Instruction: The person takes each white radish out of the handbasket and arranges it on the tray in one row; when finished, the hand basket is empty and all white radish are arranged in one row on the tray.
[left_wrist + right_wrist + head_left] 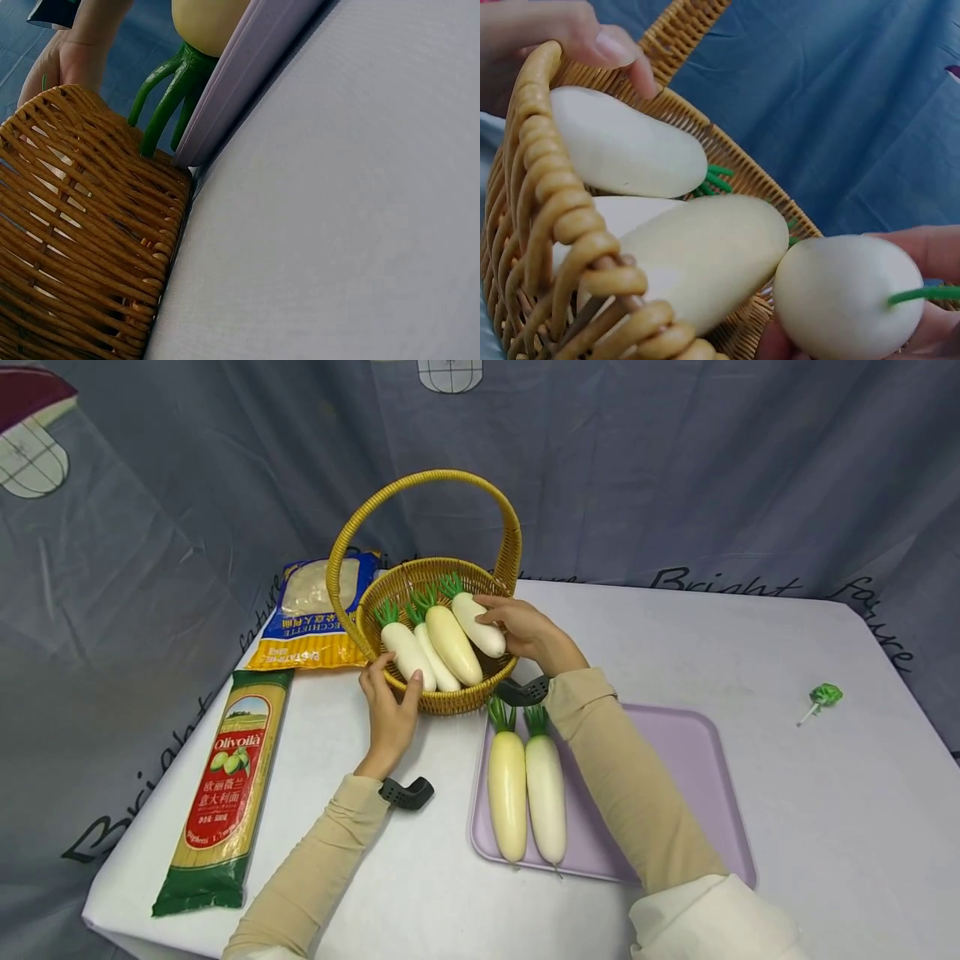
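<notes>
A yellow wicker basket with a tall arched handle holds several short white radishes with green tops, among them a creamier radish in the middle. My right hand grips the rightmost white radish between thumb and fingers, inside the right rim. At the front left, my left hand holds the basket's rim, fingertips bent over it beside the leftmost radish. Two long radishes, one cream and one white, lie side by side on a lilac tray.
Behind the basket's left side lies a blue and yellow pasta bag. A long spaghetti packet lies along the table's left edge. Far right is a green-wrapped lollipop. A grey curtain hangs behind the white table.
</notes>
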A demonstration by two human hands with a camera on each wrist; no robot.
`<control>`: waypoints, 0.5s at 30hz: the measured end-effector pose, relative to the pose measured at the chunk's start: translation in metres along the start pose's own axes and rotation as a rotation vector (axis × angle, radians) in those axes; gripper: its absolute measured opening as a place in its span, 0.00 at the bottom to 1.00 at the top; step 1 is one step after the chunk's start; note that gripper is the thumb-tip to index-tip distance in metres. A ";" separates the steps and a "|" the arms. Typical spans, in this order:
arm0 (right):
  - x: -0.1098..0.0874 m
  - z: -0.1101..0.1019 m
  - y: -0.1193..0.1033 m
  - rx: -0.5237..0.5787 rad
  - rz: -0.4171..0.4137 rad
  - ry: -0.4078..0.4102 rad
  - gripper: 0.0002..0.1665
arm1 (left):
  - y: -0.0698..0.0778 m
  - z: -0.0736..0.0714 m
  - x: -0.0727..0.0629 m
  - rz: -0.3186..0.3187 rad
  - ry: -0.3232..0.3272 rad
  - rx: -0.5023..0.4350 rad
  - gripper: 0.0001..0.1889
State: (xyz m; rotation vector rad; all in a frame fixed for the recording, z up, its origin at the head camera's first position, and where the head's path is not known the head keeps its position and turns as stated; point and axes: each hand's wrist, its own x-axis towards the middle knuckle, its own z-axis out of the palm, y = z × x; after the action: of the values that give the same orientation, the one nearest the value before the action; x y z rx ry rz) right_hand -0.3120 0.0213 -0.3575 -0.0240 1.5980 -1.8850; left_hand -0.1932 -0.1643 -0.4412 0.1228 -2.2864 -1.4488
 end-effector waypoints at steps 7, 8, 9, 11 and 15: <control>-0.005 -0.007 -0.001 0.112 -0.024 -0.143 0.33 | 0.001 0.001 0.001 0.005 0.008 0.002 0.26; -0.006 -0.009 -0.001 0.129 -0.029 -0.165 0.32 | 0.001 0.001 0.001 0.006 0.011 0.002 0.26; -0.007 -0.010 0.000 0.145 -0.033 -0.186 0.32 | 0.001 0.001 0.001 0.007 0.014 0.000 0.26; -0.009 -0.012 0.001 0.179 -0.040 -0.215 0.31 | 0.000 0.001 0.001 0.009 0.018 -0.001 0.26; -0.016 -0.014 0.004 0.261 -0.056 -0.263 0.31 | 0.000 0.000 0.001 0.003 0.020 -0.002 0.27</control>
State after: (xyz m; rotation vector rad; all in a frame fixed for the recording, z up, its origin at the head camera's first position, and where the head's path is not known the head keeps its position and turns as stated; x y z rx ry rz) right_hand -0.3034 0.0407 -0.3583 -0.1978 1.1811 -2.0259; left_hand -0.1940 -0.1643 -0.4409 0.1328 -2.2685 -1.4426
